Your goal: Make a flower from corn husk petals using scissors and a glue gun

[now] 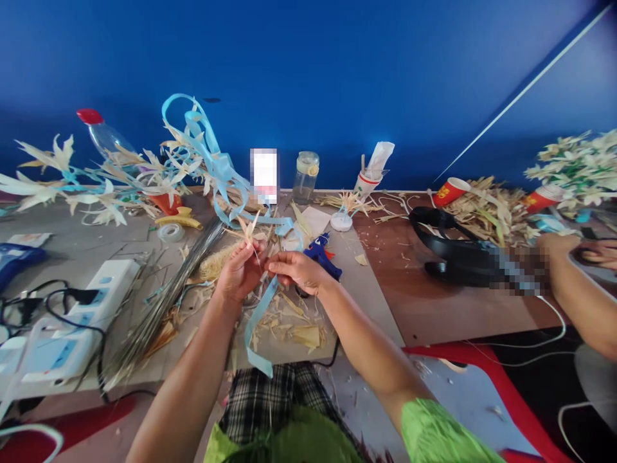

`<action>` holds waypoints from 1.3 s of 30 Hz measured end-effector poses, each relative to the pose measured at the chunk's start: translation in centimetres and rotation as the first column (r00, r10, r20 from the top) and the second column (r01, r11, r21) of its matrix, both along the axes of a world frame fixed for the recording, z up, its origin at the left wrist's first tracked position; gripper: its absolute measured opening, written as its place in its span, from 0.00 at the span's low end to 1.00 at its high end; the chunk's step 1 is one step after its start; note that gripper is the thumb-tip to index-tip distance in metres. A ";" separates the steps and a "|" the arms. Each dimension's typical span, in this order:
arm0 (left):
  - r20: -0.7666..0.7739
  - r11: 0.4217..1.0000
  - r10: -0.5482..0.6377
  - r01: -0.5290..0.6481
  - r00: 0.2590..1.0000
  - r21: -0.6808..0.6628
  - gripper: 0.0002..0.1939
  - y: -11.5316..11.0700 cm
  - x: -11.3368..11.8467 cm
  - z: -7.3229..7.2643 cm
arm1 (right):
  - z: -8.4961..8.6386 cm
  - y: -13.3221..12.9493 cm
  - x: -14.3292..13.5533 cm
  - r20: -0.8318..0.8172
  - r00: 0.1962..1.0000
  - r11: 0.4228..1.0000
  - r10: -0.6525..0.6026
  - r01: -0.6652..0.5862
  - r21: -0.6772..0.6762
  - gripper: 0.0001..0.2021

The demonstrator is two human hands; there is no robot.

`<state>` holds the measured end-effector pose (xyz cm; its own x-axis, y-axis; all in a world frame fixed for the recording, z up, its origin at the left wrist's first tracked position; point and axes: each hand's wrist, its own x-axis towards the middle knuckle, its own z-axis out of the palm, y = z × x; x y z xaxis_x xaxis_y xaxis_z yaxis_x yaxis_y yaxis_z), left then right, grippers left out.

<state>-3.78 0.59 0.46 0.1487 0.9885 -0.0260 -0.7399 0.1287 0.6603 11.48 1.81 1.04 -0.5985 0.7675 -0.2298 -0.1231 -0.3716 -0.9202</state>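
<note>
My left hand (241, 267) pinches a small pale husk flower (249, 228), its petals pointing up above the fingertips. A thin stem runs down from it between both hands. Right beside it, my right hand (297, 269) has thumb and fingers pressed together on light blue ribbon (260, 321), which hangs down past the table edge. Another tangle of blue ribbon (214, 154) stands behind, among finished-looking husk flowers (103, 209). A blue glue gun (324, 254) lies just behind my right wrist. Husk scraps (306, 335) are scattered under both hands.
Bundled wires (164, 308) and a white power strip (91, 321) lie at left. At the back stand a glass jar (306, 180) and a cup (367, 185). On the right are a black headset-like object (448, 257), a husk pile (496, 209) and another person's arm (578, 289).
</note>
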 end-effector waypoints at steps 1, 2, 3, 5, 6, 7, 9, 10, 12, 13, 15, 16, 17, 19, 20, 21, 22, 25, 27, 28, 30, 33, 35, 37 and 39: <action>0.034 1.000 -0.007 0.007 0.999 -0.006 0.10 0.0 -0.1 0.2 | 0.1 0.1 0.3 0.005 1.000 1.000 -0.008 0.008 0.027 0.14; 0.066 1.000 -0.009 0.009 0.998 -0.011 0.09 0.0 -0.2 0.4 | 0.3 0.2 0.7 0.007 1.000 0.999 0.002 -0.003 0.052 0.14; 0.093 1.000 -0.013 0.015 0.996 -0.019 0.08 0.0 -0.3 0.5 | 0.5 0.3 1.0 0.012 0.999 0.996 0.049 -0.049 0.074 0.15; 0.131 0.999 -0.013 0.018 0.991 -0.032 0.05 0.0 -0.5 0.8 | 0.9 0.1 1.4 0.054 0.966 0.960 0.251 -0.256 0.111 0.15; 0.144 0.999 -0.008 0.014 0.990 -0.037 0.03 0.0 -0.6 0.9 | 1.1 -0.1 1.4 0.093 0.918 0.910 0.385 -0.395 0.123 0.15; 0.154 0.999 0.002 0.005 0.988 -0.041 0.02 0.0 -0.8 0.9 | 1.3 -0.4 1.3 0.140 0.842 0.834 0.521 -0.537 0.126 0.16; 0.166 0.998 0.038 -0.030 0.985 -0.051 0.01 0.1 -1.0 0.9 | 1.5 -1.1 0.7 0.229 0.648 0.642 0.726 -0.759 0.112 0.17; 0.168 0.997 0.062 -0.053 0.984 -0.058 0.02 0.2 -1.0 0.8 | 1.6 -1.5 0.3 0.262 0.561 0.555 0.785 -0.825 0.104 0.19; 0.174 0.993 0.107 -0.095 0.979 -0.074 0.02 0.5 -1.2 0.6 | 1.6 -2.2 -0.5 0.301 0.438 0.428 0.847 -0.898 0.101 0.21; 0.184 0.990 0.125 -0.111 0.975 -0.081 0.02 0.6 -1.3 0.5 | 1.6 -2.5 -0.9 0.301 0.384 0.374 0.873 -0.923 0.094 0.21; 0.218 0.986 0.154 -0.137 0.964 -0.091 0.03 0.9 -1.4 0.2 | 1.6 -3.1 -1.5 0.271 0.271 0.262 0.924 -0.963 0.069 0.20; 0.233 0.984 0.170 -0.151 0.957 -0.098 0.03 1.0 -1.5 0.0 | 1.7 -3.2 -1.6 0.254 0.218 0.211 0.942 -0.976 0.056 0.19; 0.243 0.980 0.190 -0.169 0.951 -0.102 0.03 1.1 -1.6 -0.1 | 1.8 -3.3 -1.7 0.247 0.185 0.178 0.951 -0.983 0.050 0.18; 0.244 0.973 0.224 -0.203 0.943 -0.109 0.04 1.3 -1.7 -0.4 | 2.0 -3.2 -1.3 0.278 0.218 0.208 0.935 -0.976 0.066 0.15; 0.238 0.971 0.235 -0.215 0.942 -0.107 0.04 1.4 -1.8 -0.4 | 2.1 -3.0 -1.0 0.302 0.272 0.260 0.913 -0.962 0.081 0.14; 0.231 0.970 0.239 -0.220 0.943 -0.104 0.04 1.4 -1.8 -0.4 | 2.1 -2.7 -0.6 0.322 0.352 0.338 0.879 -0.936 0.100 0.14; 0.226 0.971 0.237 -0.219 0.945 -0.099 0.04 1.3 -1.8 -0.4 | 2.1 -2.3 -0.1 0.329 0.422 0.410 0.845 -0.906 0.107 0.14; 0.212 0.979 0.199 -0.185 0.957 -0.085 0.03 1.1 -1.6 -0.1 | 1.7 -0.8 1.3 0.233 0.612 0.596 0.756 -0.790 0.143 0.16; 0.179 0.988 0.147 -0.136 0.973 -0.072 0.02 0.8 -1.4 0.2 | 1.2 0.1 1.9 0.235 0.795 0.770 0.560 -0.603 0.206 0.16; 0.149 0.992 0.115 -0.106 0.982 -0.064 0.03 0.7 -1.2 0.3 | 1.0 0.5 2.2 0.276 0.859 0.835 0.431 -0.495 0.238 0.14; 0.067 0.998 0.048 -0.045 0.997 -0.047 0.04 0.4 -1.0 0.4 | 0.7 1.1 2.5 0.430 0.876 0.877 0.217 -0.368 0.308 0.11; -0.057 0.998 -0.054 0.053 0.997 -0.027 0.06 0.2 -0.6 0.3 | 1.0 1.4 3.0 0.702 0.706 0.804 0.093 -0.469 0.365 0.08; -0.102 0.995 -0.097 0.095 0.990 -0.024 0.07 0.1 -0.5 0.3 | 1.6 1.3 3.2 0.817 0.573 0.730 0.065 -0.586 0.353 0.09; -0.118 0.994 -0.107 0.104 0.987 -0.030 0.07 0.1 -0.5 0.2 | 2.2 0.7 3.0 0.898 0.438 0.661 0.043 -0.687 0.303 0.11; -0.125 0.994 -0.101 0.096 0.987 -0.044 0.08 0.1 -0.4 0.1 | 2.4 -0.4 2.2 0.962 0.269 0.601 -0.039 -0.763 0.238 0.12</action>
<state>-4.20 0.72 0.60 0.2382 0.9672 -0.0883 -0.6329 0.2235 0.7413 13.71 1.41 3.48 -0.6120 0.6676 -0.4239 0.7909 0.5164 -0.3284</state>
